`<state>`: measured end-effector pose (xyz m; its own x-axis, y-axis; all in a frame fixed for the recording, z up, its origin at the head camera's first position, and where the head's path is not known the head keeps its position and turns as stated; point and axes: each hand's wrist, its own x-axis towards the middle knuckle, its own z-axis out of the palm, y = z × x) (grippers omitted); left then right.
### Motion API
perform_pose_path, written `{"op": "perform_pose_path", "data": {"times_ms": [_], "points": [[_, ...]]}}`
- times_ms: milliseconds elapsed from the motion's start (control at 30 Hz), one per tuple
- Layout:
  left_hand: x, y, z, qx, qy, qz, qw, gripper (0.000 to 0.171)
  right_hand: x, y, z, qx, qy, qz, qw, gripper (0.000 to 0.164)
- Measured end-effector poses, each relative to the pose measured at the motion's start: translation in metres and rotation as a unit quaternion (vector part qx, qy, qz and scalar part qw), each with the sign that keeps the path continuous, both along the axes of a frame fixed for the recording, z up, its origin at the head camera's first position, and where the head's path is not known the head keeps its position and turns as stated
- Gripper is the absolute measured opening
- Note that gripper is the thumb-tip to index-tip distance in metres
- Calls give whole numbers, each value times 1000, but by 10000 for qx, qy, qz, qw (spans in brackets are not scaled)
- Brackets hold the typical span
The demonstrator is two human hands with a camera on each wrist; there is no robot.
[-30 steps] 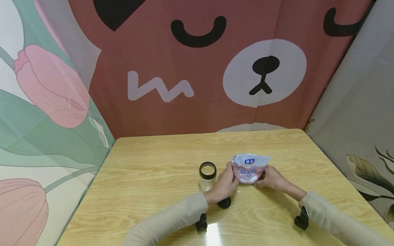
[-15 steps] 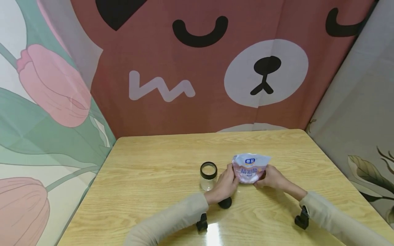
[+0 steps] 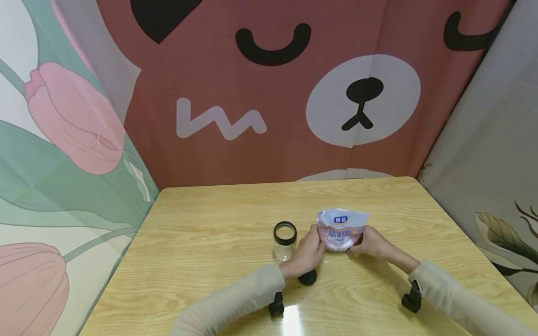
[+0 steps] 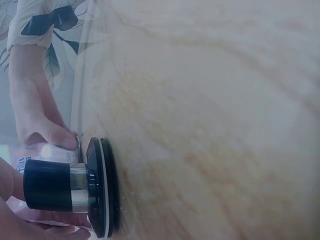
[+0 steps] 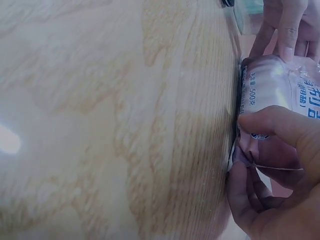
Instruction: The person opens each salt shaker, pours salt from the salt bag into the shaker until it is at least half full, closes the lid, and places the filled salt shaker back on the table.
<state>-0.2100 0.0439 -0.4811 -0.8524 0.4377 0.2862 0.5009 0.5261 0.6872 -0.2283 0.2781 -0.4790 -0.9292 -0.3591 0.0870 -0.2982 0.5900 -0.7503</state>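
Observation:
A soft plastic bag of salt (image 3: 338,233), white above and pink below with blue Chinese print, stands upright on the table. My left hand (image 3: 307,252) holds its left side, thumb toward the front. At the opposite side my right hand (image 3: 371,243) grips the lower corner, and the right wrist view shows the thumb (image 5: 272,122) across the bag's front with fingers curled at the bottom edge. Just left of my left hand stands a glass jar (image 3: 285,252) with a black rim and an open top. A black knobbed lid (image 4: 47,185) rests by my left wrist, partly hidden in the head view.
The light wood table (image 3: 210,233) reaches back to a bear-print curtain (image 3: 269,154). Patterned cloths hang along both sides. Black camera mounts (image 3: 412,298) are strapped below the sleeves.

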Motion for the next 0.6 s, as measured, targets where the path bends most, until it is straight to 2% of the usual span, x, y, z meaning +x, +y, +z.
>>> {"op": "perform_pose_path", "data": {"times_ms": [267,500,600], "points": [[1,0,-1,-42,-163,72,9998,29,-1,0,-4,-295,-257,98,9992,67],[3,0,0,189,-308,38,9993,27,1,0,-4,-675,-383,299,9965,51],[4,0,0,196,-399,7,9990,30,1,1,-4,-752,-336,350,9960,50]]}}
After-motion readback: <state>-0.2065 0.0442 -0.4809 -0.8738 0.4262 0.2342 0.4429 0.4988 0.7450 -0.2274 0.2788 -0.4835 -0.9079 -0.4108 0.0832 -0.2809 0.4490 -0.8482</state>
